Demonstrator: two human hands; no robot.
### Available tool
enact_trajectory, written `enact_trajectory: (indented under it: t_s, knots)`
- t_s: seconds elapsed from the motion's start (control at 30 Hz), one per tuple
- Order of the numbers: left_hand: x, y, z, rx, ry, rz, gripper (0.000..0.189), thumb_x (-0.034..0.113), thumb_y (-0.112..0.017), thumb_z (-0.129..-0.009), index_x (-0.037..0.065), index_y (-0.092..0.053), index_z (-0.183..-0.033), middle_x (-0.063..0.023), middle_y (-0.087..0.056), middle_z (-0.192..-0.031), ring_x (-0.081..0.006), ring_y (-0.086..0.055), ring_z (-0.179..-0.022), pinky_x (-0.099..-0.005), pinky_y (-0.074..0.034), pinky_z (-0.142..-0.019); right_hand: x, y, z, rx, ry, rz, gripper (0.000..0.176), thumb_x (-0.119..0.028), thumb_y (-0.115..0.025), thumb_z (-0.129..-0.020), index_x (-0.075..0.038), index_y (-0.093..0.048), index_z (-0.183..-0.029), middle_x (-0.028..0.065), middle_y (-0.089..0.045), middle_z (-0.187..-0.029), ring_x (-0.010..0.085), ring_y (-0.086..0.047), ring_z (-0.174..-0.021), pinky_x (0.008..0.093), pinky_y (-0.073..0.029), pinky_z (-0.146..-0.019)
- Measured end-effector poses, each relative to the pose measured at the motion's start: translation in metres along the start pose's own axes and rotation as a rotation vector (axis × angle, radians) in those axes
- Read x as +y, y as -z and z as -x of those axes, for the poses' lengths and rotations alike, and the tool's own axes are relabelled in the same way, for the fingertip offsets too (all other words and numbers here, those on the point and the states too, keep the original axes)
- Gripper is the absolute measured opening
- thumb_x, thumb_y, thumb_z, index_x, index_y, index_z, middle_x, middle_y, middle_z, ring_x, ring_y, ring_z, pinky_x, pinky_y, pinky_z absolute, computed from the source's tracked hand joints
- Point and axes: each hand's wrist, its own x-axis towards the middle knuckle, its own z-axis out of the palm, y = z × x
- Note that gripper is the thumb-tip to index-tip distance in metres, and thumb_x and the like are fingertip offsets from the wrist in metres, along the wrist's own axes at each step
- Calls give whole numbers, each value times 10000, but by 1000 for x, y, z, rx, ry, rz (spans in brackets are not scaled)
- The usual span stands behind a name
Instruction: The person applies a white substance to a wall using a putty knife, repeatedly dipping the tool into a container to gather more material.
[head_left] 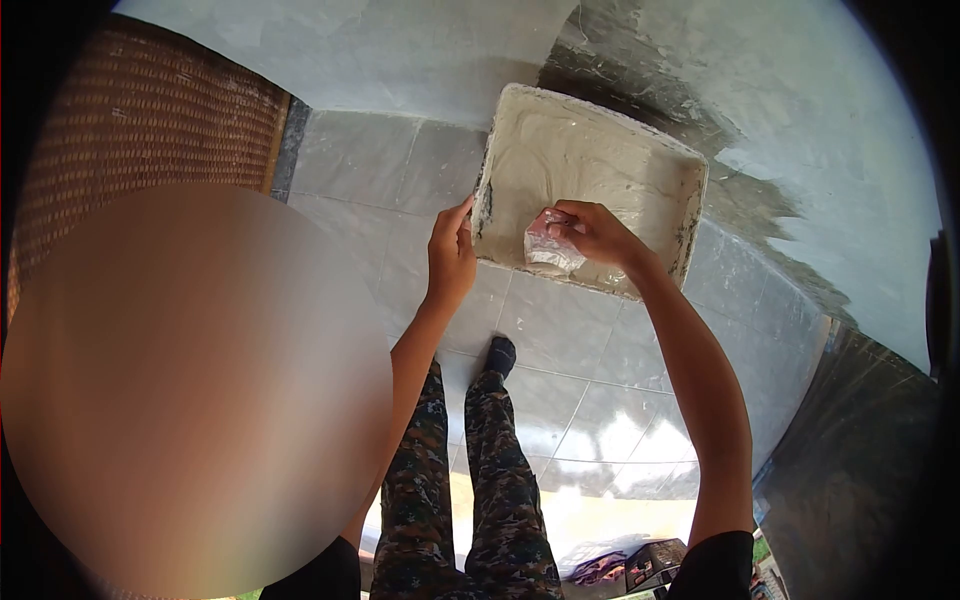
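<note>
A rectangular tray (697, 200) with crusted rims holds wet grey-beige plaster (600, 160), smeared in swirls. My right hand (597, 235) is closed on a plaster-coated scraper (553, 250), which is over the tray's near side, low against the plaster. At the tray's left edge is my left hand (454, 250), its fingers closed round the rim near the lower left corner. The underside of the tray and the fingers beneath it are hidden.
Grey floor tiles (560, 320) lie below the tray. Behind it rises a wall (800, 120) with a dark unplastered patch. A woven brown panel (180, 110) stands at the left. A dark box (655, 563) lies at the bottom. A large blur hides the lower left.
</note>
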Motion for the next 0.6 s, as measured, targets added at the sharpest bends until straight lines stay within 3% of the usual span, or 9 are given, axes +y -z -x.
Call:
enact_trajectory:
  t_s: [0.03, 0.1, 0.23, 0.33, 0.4, 0.6]
  knots:
    - [-1, 0, 0, 0, -2, -1, 406, -55, -444, -983, 26, -572, -1359, -139, -616, -1216, -237, -603, -1127, -325, -470, -952, 4, 2, -4, 2, 1, 0, 314, -203, -666, -972, 0, -624, -1208, 74, -697, -1011, 142, -596, -902, 309, -483, -844]
    - [-3, -1, 0, 25, -40, -6, 447, -107, -462, -962, 58, -580, -1360, -125, -603, -1109, -220, -609, -947, -309, -497, -828, 11, 7, -12, -53, 1, -7, 343, -261, -661, -950, -65, -653, -1231, 99, -706, -990, 203, -641, -888, 344, -500, -828]
    - [0, -1, 1, 19, -20, 1, 405, -52, -482, -979, 63, -586, -1353, -129, -613, -1146, -241, -600, -989, -340, -487, -867, 12, 21, -14, -98, -195, 103, 329, -250, -673, -939, -71, -667, -1215, 89, -703, -954, 189, -630, -863, 341, -494, -828]
    - [2, 2, 5, 34, 3, -87, 362, 17, -492, -997, 73, -583, -1343, -131, -617, -1192, -266, -573, -1057, -384, -463, -918, 27, 31, -6, -102, -267, -32, 336, -269, -665, -948, -49, -669, -1203, 74, -694, -956, 161, -622, -863, 334, -493, -835]
    - [15, 9, 7, 23, 80, -81, 339, 65, -493, -1004, 81, -577, -1332, -121, -621, -1225, -282, -543, -1117, -405, -440, -963, 28, 31, 11, 26, -296, -496, 352, -286, -622, -988, -6, -653, -1199, 50, -674, -1000, 134, -604, -876, 316, -484, -845]
    - [80, 40, -13, 21, 42, 25, 339, 66, -490, -998, 84, -576, -1326, -99, -631, -1214, -260, -543, -1115, -379, -450, -977, -1, 43, 60, 174, -126, -967, 422, -273, -536, -1046, 26, -542, -1343, 46, -649, -1185, 128, -613, -1024, 308, -486, -914]
